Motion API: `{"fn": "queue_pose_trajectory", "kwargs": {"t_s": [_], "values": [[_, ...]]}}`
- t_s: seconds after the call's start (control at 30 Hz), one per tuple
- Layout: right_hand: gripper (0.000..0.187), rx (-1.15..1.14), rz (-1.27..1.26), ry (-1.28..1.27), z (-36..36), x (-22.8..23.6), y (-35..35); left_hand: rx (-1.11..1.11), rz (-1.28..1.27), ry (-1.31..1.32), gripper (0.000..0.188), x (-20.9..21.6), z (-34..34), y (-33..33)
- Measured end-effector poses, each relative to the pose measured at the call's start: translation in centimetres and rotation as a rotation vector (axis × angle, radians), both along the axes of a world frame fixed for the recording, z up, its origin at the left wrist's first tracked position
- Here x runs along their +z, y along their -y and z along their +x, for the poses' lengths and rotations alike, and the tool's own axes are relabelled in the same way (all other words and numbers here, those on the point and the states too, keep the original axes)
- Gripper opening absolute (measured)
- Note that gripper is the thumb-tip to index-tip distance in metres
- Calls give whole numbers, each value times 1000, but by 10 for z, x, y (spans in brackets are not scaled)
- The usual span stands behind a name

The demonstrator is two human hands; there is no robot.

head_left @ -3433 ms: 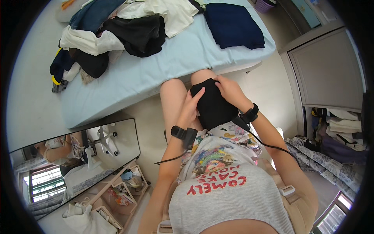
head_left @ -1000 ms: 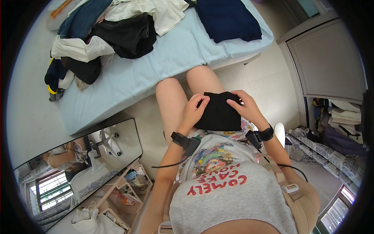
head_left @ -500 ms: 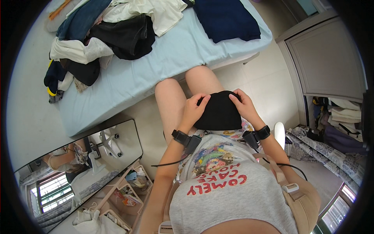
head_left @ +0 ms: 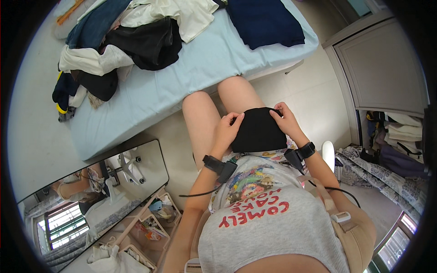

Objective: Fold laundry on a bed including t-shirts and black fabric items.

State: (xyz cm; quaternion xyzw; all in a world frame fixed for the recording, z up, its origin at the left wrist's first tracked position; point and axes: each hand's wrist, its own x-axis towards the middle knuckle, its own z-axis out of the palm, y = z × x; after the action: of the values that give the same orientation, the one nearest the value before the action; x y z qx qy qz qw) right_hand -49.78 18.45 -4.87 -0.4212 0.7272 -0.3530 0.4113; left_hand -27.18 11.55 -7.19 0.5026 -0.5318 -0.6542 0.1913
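Observation:
A piece of black cloth (head_left: pixel 258 132) lies over my lap, too plain to tell which garment it is. My left hand (head_left: pixel 229 128) pinches its upper left corner between thumb and fingers. At the upper right corner my right hand (head_left: pixel 286 120) grips it the same way. Between the two hands the cloth hangs fairly flat, its far edge nearly straight and its near edge resting by my patterned shorts (head_left: pixel 291 143).
Ahead stands a bed with a light blue sheet (head_left: pixel 195 63). On it are a heap of clothes (head_left: pixel 150 43) and a folded navy garment (head_left: pixel 268 25). A mirror (head_left: pixel 150 159) and a pink rack (head_left: pixel 154 223) are at left; a wardrobe (head_left: pixel 382 68) holding clothes is at right.
The black cloth's far edge has gone from rounded to nearly straight, and its right side has spread outward. Both hands have shifted slightly to the right, still gripping it.

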Motion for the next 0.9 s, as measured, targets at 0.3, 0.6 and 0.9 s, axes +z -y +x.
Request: {"fn": "queue_pose_trajectory", "kwargs": {"t_s": [0.3, 0.6, 0.9], "values": [[33, 13, 161, 25, -8, -6, -1, 155, 345, -129, 80, 18, 11, -20], [17, 152, -86, 239, 8, 43, 41, 211, 633, -610, 52, 49, 25, -7], [39, 198, -241, 468, 46, 41, 96, 535, 12, -668, 47, 49, 93, 26]]}}
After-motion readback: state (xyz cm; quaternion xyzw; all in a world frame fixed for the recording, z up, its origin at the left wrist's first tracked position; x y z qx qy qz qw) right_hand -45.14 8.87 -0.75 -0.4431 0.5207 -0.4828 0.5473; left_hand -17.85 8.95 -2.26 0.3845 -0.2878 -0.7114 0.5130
